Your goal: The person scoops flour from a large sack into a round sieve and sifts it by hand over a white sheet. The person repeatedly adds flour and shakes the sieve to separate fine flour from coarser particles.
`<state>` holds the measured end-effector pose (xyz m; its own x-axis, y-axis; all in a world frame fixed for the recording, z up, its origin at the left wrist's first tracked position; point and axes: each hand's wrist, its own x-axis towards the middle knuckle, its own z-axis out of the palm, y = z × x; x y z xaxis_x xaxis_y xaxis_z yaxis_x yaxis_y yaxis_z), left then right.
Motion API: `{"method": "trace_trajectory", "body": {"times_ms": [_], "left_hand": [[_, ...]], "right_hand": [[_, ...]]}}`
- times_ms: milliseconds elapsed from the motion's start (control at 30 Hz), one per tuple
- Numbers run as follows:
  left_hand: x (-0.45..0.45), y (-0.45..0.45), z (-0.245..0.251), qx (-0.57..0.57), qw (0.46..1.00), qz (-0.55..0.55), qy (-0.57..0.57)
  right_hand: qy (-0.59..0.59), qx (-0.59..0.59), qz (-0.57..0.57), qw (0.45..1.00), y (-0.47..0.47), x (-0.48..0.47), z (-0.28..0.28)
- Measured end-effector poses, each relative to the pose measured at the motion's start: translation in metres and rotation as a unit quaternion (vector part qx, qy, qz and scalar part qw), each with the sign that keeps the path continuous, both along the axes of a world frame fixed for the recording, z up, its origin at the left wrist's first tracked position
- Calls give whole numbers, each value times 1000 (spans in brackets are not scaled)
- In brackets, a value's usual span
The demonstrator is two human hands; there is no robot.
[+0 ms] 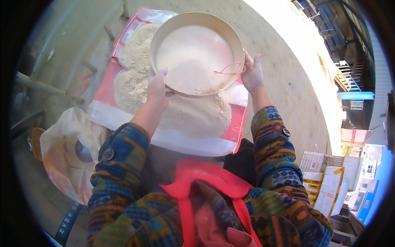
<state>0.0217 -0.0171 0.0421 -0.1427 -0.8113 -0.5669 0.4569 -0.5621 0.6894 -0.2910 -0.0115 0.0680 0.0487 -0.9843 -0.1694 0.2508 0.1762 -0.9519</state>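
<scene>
Between my hands is a round sieve (197, 20) with a pale rim and a fine mesh through which some red shows. My left hand (157, 85) grips its lower left rim, and my right hand (252, 72) grips its right side. Coarse bits (209, 89) have gathered along the mesh edge nearest me. A red string (230, 72) hangs at the rim by my right hand. Below the sieve, pale flour-like powder (191, 119) lies in heaps on a flattened red and white woven sack (105, 83). Part of the powder is hidden by the sieve.
An open plastic bag (71, 123) at my left holds powder and a rounded metal item (83, 151). Behind it shows a brown rim (37, 143). Pole-like bars (49, 88) stand at the left. White boxes (330, 191) and a plastic crate (311, 161) are at the far right.
</scene>
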Motion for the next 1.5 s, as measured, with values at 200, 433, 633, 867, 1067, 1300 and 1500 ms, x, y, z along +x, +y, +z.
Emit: {"method": "trace_trajectory", "body": {"times_ms": [200, 433, 633, 867, 1067, 1300, 1500], "left_hand": [[0, 2, -5, 0, 999, -37, -16], [4, 1, 2, -4, 1000, -20, -16], [6, -11, -25, 0, 999, -26, 21], [-2, -1, -19, -18, 999, 16, -21], [-22, 26, -15, -39, 998, -45, -17], [15, -20, -14, -54, 997, -41, -36], [5, -13, -29, 62, 995, -15, 80]], "right_hand": [[35, 11, -133, 990, 0, 2, -2], [17, -10, -370, 929, -1, -7, 12], [7, -33, -49, 998, 3, 8, -5], [-3, 103, -122, 987, 56, 50, -11], [-55, 93, -213, 971, 57, 112, -31], [62, 151, -170, 972, 38, 29, -2], [200, 139, -96, 965, 14, 39, 22]]}}
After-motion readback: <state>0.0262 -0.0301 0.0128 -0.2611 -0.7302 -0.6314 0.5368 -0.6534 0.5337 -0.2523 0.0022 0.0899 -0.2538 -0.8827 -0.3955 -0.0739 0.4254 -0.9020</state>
